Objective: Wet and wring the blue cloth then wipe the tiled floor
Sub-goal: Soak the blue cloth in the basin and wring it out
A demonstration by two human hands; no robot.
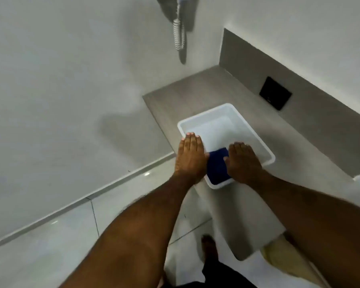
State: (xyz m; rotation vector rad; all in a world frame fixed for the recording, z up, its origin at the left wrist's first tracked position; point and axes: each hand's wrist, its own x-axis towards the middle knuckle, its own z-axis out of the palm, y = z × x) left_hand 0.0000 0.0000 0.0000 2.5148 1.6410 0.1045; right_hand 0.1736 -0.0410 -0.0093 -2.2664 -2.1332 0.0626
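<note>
A white rectangular basin (258, 140) stands on a grey ledge (197, 88). The blue cloth (217, 166) lies at the basin's near end, between my two hands. My left hand (190, 156) lies flat with fingers stretched out over the basin's left rim, beside the cloth. My right hand (244, 161) rests palm down on the cloth's right side, its thumb against the cloth. Whether its fingers grip the cloth is hidden. The glossy tiled floor (50, 242) shows at the lower left.
A coiled metal hose (179, 34) hangs on the wall above the ledge. A black flush plate (275, 93) is set in the grey back panel. My bare foot (209, 249) stands on the floor below. A pale yellow object (279, 258) lies by the ledge's base.
</note>
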